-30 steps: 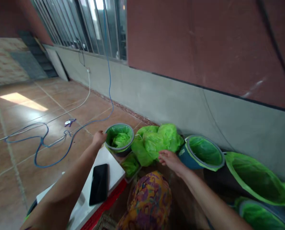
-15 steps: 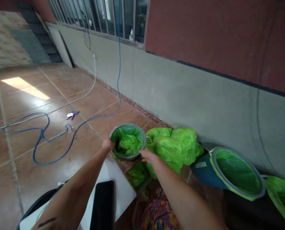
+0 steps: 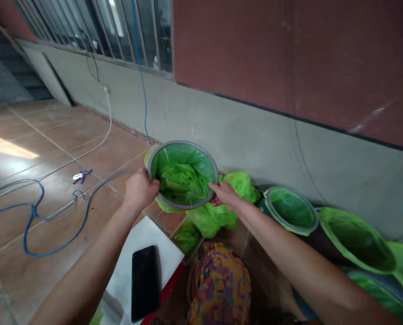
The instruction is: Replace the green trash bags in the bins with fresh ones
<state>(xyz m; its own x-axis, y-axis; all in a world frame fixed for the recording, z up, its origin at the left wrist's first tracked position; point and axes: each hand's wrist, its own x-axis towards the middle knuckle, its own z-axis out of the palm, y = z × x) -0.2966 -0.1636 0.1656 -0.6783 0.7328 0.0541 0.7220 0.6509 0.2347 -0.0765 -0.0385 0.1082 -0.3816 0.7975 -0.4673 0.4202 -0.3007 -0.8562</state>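
Observation:
A small round bin with a grey rim and a green plastic liner is lifted off the floor in front of me. My left hand is closed on its left rim. On the right rim, my right hand grips with fingers curled. A crumpled green bag lies inside the bin. Below it sits a heap of green plastic bags against the wall.
Several more green-lined bins lie tipped along the grey wall to the right. A black phone rests on a white board near my knee in patterned cloth. Blue and white cables snake over the tiled floor at left.
Both hands closed on the bin's rim and raised it from the floor toward me; the right hand came over from the bag heap.

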